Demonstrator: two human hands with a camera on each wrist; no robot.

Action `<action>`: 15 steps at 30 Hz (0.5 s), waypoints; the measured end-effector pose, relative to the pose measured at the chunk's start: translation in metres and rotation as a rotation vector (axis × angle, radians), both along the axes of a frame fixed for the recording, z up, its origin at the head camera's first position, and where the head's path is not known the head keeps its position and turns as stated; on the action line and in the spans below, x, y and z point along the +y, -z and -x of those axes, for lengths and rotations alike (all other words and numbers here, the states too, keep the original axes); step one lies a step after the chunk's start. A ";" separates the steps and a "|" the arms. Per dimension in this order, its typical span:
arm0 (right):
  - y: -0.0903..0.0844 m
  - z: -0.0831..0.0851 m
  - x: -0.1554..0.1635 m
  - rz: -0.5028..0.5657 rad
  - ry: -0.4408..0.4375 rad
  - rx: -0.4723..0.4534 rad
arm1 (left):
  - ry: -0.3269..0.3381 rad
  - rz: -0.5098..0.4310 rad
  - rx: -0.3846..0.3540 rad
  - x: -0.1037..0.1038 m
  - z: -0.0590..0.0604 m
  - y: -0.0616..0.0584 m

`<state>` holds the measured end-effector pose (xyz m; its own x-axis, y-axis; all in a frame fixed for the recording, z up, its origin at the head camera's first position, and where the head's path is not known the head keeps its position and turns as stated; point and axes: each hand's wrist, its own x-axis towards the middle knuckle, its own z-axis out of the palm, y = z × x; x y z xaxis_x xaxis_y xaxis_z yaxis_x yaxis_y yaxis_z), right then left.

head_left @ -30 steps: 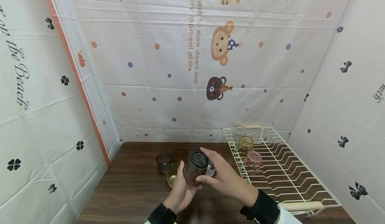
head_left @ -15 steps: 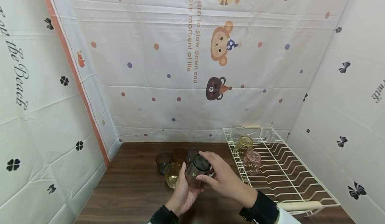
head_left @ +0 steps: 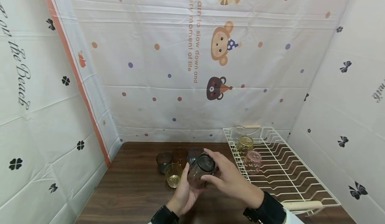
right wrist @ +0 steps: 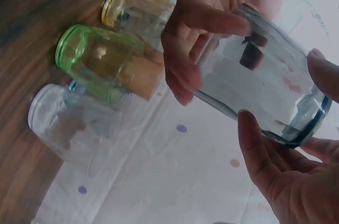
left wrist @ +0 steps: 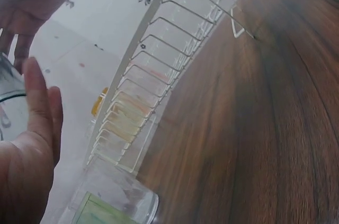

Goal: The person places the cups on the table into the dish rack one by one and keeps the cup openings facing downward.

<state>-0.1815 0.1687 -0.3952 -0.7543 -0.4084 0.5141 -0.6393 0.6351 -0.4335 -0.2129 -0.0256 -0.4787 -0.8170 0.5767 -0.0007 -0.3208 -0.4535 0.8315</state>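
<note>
Holding a dark glass [head_left: 201, 172] tilted above the table [head_left: 126, 197], both of my hands are wrapped round it: the left hand [head_left: 184, 194] cups the body from below with fingers curled up its side, and the right hand [head_left: 230, 180] pinches the upturned base end from the 3 o'clock side. As I judge it, this glass is in mid-transfer, neither standing on the wood nor on the rack. Just beyond, at 11 o'clock of my hands, a yellow glass [head_left: 173, 175] and three more tumblers [head_left: 179, 155] wait in a cluster. Further off at 2 o'clock, the wire rack [head_left: 288, 180] already carries a pink glass [head_left: 252, 161], an amber glass [head_left: 245, 144] and a clear glass [head_left: 238, 131].
</note>
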 end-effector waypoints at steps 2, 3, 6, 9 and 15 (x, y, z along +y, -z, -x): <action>-0.002 -0.001 0.005 -0.001 -0.004 0.024 | 0.018 0.007 0.033 0.000 0.000 0.001; -0.003 0.000 0.008 0.002 -0.007 0.039 | 0.023 0.009 0.045 0.000 0.000 0.001; -0.006 0.000 0.016 0.010 0.008 0.063 | 0.006 0.017 0.064 -0.001 -0.001 0.002; -0.010 -0.002 0.027 0.021 0.048 0.053 | -0.039 0.052 0.078 -0.003 -0.001 0.003; -0.019 -0.007 0.054 0.054 0.148 0.012 | -0.087 0.140 0.128 -0.015 0.001 0.002</action>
<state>-0.1743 0.2223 -0.3763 -0.7977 -0.2649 0.5418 -0.5461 0.6984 -0.4626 -0.2135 -0.0410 -0.4811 -0.8623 0.5054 0.0312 -0.1730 -0.3520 0.9199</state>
